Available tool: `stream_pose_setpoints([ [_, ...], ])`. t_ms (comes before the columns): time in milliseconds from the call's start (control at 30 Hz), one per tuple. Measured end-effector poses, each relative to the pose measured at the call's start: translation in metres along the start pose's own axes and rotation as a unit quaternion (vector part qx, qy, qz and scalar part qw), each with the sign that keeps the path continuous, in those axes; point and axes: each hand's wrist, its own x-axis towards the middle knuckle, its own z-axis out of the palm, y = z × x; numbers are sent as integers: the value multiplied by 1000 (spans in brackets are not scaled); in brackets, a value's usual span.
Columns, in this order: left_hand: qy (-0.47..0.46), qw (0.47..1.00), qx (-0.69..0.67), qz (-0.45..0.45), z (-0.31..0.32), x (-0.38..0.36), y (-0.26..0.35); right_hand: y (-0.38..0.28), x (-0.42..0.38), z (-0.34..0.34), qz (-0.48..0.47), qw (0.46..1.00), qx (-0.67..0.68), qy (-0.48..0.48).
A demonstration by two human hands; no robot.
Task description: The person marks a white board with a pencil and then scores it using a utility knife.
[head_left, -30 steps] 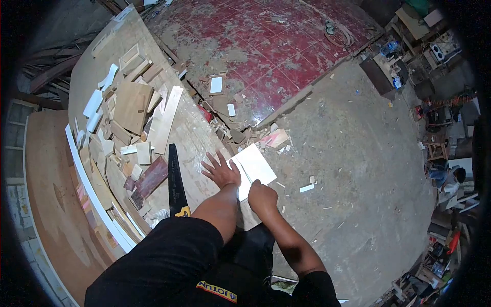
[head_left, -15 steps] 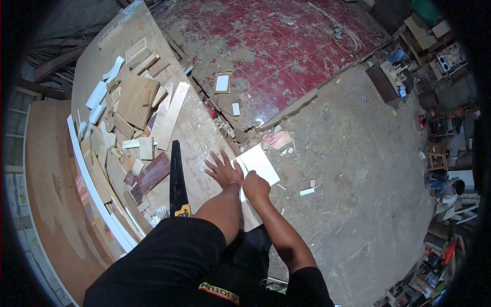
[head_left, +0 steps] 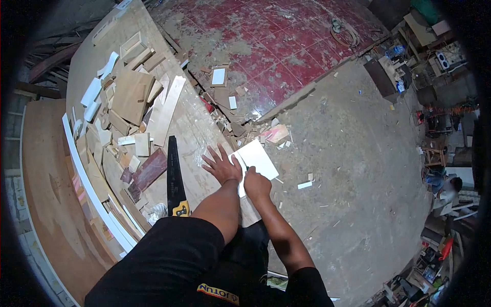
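Here a white panel (head_left: 258, 157) overhangs the desk's (head_left: 97, 61) edge, jutting toward three o'clock above the concrete floor (head_left: 358, 169). The left hand (head_left: 221, 166) lies flat with fingers spread, partly on the panel's nine-o'clock edge. The right hand (head_left: 257, 185), at the panel's six o'clock, is curled closed against it; what it grips cannot be told. A handsaw (head_left: 174, 176) lies at nine o'clock, beside wood offcuts (head_left: 134, 97).
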Motion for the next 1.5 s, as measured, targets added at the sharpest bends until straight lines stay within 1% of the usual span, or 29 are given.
stream_pose_setpoints([
  [67,0,1000,5,0,2,-1,-1,3,0,2,-7,1000,-6,0],
  [133,12,1000,1,2,2,-1,0,7,5,18,-19,998,-12,60],
  [200,1,1000,-1,-1,-2,0,0,2,4,16,-14,998,-14,61],
  [267,-11,1000,-1,-2,-4,0,1,-3,4,11,12,999,-3,33],
  [300,-12,1000,-3,-3,-4,0,1,-4,1,7,13,999,-3,34],
  [400,-10,1000,-4,-3,-4,-1,1,-9,-17,-11,34,999,-34,9],
  [467,-9,1000,-3,-3,-4,2,0,-10,-35,-24,57,992,-105,-31],
  [500,3,1000,-10,2,-2,2,-1,-5,-34,-18,69,991,-114,-28],
  [600,11,1000,-19,2,-2,1,2,-3,-11,-7,70,993,-97,-24],
  [633,9,1000,-16,-2,-3,0,1,-6,-4,0,49,994,-98,3],
  [667,12,1000,-15,-4,-3,0,0,-8,-1,2,45,994,-97,3],
  [733,-2,1000,-13,-1,-3,1,-1,-13,6,6,56,997,-52,26],
  [800,-3,1000,-13,4,-5,-3,-1,-7,-1,-1,59,997,-52,6],
  [867,-18,1000,-11,3,-8,0,1,-5,-14,-14,66,992,-94,-47],
  [900,-15,1000,-6,4,-7,0,1,-16,-25,-32,68,983,-150,-78],
  [933,-12,1000,-6,4,-5,2,0,-18,-24,-32,66,984,-148,-76],
  [1000,-5,1000,-10,4,-6,0,1,-17,-23,-26,121,979,-141,-82],
  [1033,-4,1000,-11,7,-6,0,3,-15,-17,-19,90,985,-133,-60],
  [1067,-15,1000,-10,2,-8,0,3,-15,-11,-13,90,985,-132,-58],
  [1133,-22,1000,-9,-3,-9,1,3,-16,6,-4,55,995,-81,-11],
  [1167,-24,1000,-6,-5,-9,2,3,-14,7,-2,44,996,-74,-4],
  [1233,-33,999,-1,-1,-7,-1,2,-2,-2,3,51,996,-79,-8],
  [1300,-17,1000,-9,-1,-7,0,2,0,-18,-9,58,994,-87,-11],
  [1367,-12,1000,-8,4,-6,1,4,0,-40,-27,51,992,-106,-49],
  [1433,-10,1000,-5,8,-5,-3,1,3,-38,-18,52,994,-85,-40],
  [1500,-11,1000,-6,4,-5,-1,2,5,-15,-2,43,996,-73,-18],
])
